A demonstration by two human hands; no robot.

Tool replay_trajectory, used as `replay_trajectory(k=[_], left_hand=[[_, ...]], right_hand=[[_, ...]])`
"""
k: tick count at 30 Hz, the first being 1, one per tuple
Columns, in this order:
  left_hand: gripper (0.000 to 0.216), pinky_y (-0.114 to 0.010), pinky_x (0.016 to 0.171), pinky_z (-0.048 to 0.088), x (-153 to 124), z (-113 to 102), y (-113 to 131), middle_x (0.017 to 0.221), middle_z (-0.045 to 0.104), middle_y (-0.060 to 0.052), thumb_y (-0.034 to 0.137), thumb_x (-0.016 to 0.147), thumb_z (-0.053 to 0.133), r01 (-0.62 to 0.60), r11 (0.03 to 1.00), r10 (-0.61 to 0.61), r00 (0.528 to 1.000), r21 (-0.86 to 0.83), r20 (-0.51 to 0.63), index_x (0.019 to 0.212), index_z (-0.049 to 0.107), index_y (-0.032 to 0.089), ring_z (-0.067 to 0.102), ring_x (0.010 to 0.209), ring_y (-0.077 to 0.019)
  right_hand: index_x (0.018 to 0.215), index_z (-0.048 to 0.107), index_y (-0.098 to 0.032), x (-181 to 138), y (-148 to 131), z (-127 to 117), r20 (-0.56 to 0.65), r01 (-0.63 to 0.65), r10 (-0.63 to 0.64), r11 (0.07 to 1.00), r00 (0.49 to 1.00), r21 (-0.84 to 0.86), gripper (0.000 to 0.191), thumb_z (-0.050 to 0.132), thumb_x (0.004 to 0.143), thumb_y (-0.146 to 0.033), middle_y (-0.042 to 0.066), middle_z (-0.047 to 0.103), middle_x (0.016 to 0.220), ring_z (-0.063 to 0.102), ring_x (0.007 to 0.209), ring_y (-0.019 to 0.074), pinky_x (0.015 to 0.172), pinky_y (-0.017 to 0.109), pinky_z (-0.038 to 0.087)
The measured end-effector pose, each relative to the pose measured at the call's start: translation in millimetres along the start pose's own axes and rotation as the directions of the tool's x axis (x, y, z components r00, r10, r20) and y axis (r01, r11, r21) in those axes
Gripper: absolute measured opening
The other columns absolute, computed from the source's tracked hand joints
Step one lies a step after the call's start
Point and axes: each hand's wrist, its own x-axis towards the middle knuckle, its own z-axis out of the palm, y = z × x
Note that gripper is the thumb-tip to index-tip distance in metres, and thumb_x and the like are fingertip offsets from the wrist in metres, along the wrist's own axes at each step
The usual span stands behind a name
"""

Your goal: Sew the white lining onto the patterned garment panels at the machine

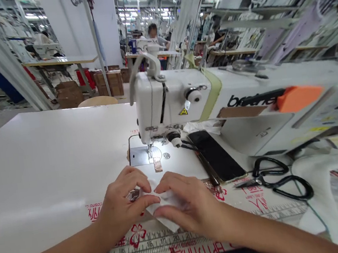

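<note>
My left hand (123, 205) and my right hand (185, 202) meet on a small white piece of fabric (163, 205) lying on the white table (44, 172). Both pinch its folded edge between thumb and fingers, fingertips almost touching. The fabric sits just in front of the needle plate (143, 155) of a white sewing machine (178, 100). Most of the fabric is hidden under my hands.
A black phone (218, 155) lies right of the needle, with black scissors (277, 178) and white cloth (322, 181) further right. A printed ruler strip (159, 244) runs along the table's front edge. A person sits at a distant workstation (153, 33).
</note>
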Motion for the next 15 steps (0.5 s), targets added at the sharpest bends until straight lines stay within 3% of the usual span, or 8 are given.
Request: replay_trajectory(k=[3,6,7,9,10,13,15], left_hand=[[0.013,-0.024,0.066,0.047,-4.8,-15.8,7.4,0.076,0.057,0.0,0.017,0.087,0.052,0.056,0.995,-0.066,0.991,0.087,0.116,0.075,0.055,0.018,0.055,0.078,-0.014],[0.007,-0.028,0.068,0.05,-10.3,-23.1,23.6,0.086,0.059,-0.001,0.021,0.08,0.061,0.09,0.953,-0.141,0.977,0.289,0.161,0.087,0.059,0.02,0.057,0.081,-0.0169],[0.026,-0.03,0.071,0.051,-10.8,-20.4,31.3,0.095,0.06,-0.002,0.025,0.074,0.068,0.08,0.95,-0.13,0.98,0.301,0.149,0.097,0.058,0.021,0.058,0.086,-0.0189],[0.06,-0.031,0.076,0.052,-10.2,-7.3,48.3,0.109,0.059,-0.004,0.025,0.063,0.078,0.061,0.977,-0.083,0.992,0.203,0.1,0.115,0.051,0.021,0.058,0.095,-0.0211],[0.061,-0.029,0.077,0.052,-9.5,1.8,56.4,0.11,0.059,-0.003,0.021,0.063,0.077,0.053,0.993,-0.061,0.996,0.107,0.07,0.117,0.049,0.021,0.059,0.095,-0.0197],[0.029,-0.023,0.074,0.049,-9.8,27.3,73.2,0.092,0.064,0.003,0.008,0.075,0.062,0.041,0.992,-0.043,0.999,-0.123,-0.017,0.101,0.056,0.021,0.061,0.082,-0.013],[0.017,-0.021,0.069,0.047,-13.4,36.6,77.3,0.085,0.064,0.003,0.009,0.08,0.056,0.024,0.991,-0.033,0.997,-0.131,-0.072,0.093,0.057,0.02,0.059,0.075,-0.0113]], right_hand=[[0.092,0.059,-0.016,0.6,-13.9,-16.6,0.01,0.044,-0.043,0.992,0.999,-0.118,0.011,0.049,0.09,-0.015,0.004,0.057,0.082,0.053,0.071,0.0109,0.063,0.022,0.042],[0.096,0.062,-0.015,1.0,-34.8,-34.1,0.149,0.104,-0.067,0.959,0.987,-0.262,0.018,0.045,0.092,-0.014,0.006,0.058,0.085,0.054,0.074,0.0124,0.063,0.023,0.042],[0.097,0.062,-0.015,1.0,-42.6,-38.0,0.206,0.127,-0.065,0.945,0.976,-0.301,0.019,0.044,0.092,-0.014,0.006,0.058,0.086,0.055,0.074,0.0129,0.063,0.024,0.042],[0.095,0.063,-0.016,0.6,-57.5,-42.4,0.293,0.163,-0.056,0.919,0.954,-0.358,0.019,0.045,0.092,-0.014,0.007,0.06,0.087,0.056,0.075,0.0137,0.064,0.024,0.043],[0.092,0.063,-0.016,0.0,-64.2,-43.1,0.309,0.17,-0.049,0.91,0.95,-0.379,0.018,0.046,0.091,-0.014,0.006,0.061,0.087,0.057,0.075,0.0141,0.064,0.025,0.042],[0.083,0.062,-0.014,-4.0,-78.9,-42.8,0.291,0.149,-0.013,0.88,0.957,-0.45,0.017,0.047,0.09,-0.013,0.006,0.061,0.08,0.057,0.072,0.0151,0.062,0.025,0.042],[0.082,0.062,-0.012,-8.9,-84.0,-42.7,0.252,0.133,-0.001,0.852,0.968,-0.506,0.017,0.047,0.09,-0.014,0.006,0.06,0.073,0.056,0.067,0.015,0.06,0.026,0.041]])
